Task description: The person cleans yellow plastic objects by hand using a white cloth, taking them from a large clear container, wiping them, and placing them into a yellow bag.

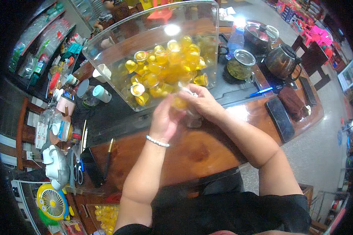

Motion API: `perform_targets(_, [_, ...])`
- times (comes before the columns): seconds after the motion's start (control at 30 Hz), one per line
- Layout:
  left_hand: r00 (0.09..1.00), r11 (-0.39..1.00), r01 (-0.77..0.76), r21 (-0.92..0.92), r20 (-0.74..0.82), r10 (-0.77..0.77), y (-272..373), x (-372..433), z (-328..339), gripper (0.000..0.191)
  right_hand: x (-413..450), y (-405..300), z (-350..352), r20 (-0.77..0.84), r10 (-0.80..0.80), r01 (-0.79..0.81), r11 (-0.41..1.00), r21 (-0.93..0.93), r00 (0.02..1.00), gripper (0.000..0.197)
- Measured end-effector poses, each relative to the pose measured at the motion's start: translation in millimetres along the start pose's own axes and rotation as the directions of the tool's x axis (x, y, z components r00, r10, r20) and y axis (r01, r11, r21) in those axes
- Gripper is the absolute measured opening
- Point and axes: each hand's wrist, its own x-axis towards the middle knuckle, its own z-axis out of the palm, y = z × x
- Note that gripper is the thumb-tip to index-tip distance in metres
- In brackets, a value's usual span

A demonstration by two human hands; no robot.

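Observation:
My left hand [167, 117], with a beaded bracelet at the wrist, holds a small yellow capsule [180, 103] in clear plastic. My right hand [201, 100] is shut on a crumpled white cloth or tissue [191, 110] pressed against the capsule's side. Both hands meet just over the near edge of a large clear plastic bin [120, 97]. Inside the bin lie many yellow capsules [154, 68], some with white-rimmed round lids; those near its middle are blurred.
A tea tray at right bears a glass teapot [239, 69], a dark kettle [282, 61] and a water bottle [236, 41]. A phone [280, 119] lies near the right edge. Scissors [78, 173], a pen [109, 152] and jars stand or lie at left.

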Motion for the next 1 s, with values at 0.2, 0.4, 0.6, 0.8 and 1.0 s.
perform_targets(0.2, [0.984, 0.984, -0.167, 0.067, 0.069, 0.162, 3.7, -3.9, 7.4, 0.026, 8.2, 12.2, -12.3, 0.034, 0.041, -0.043, 0.998, 0.051, 0.999, 0.025])
perform_targets(0.4, [0.971, 0.936, -0.236, 0.263, 0.034, 0.236, 3.9, -3.4, 6.0, 0.023, 6.4, 7.7, -16.0, 0.067, 0.004, -0.006, 1.0, 0.024, 0.998, 0.027])
perform_targets(0.6, [0.993, 0.95, -0.119, 0.29, 0.053, 0.108, 6.7, -4.1, 17.2, 0.027, 9.2, 10.9, -20.1, -0.07, -0.143, 0.124, 0.966, -0.225, 0.987, 0.025])
perform_targets(0.8, [0.987, 0.945, -0.114, 0.306, -0.07, 0.142, 4.8, -4.1, 13.4, 0.025, 4.7, 6.8, -14.9, -0.042, -0.054, 0.044, 0.977, -0.206, 0.998, 0.023])
perform_targets(1.0, [0.998, 0.996, -0.034, -0.084, -0.058, 0.029, 12.8, 2.6, 0.4, 0.028, -1.7, 7.3, -4.1, 0.05, 0.046, -0.04, 0.991, -0.127, 0.998, 0.021])
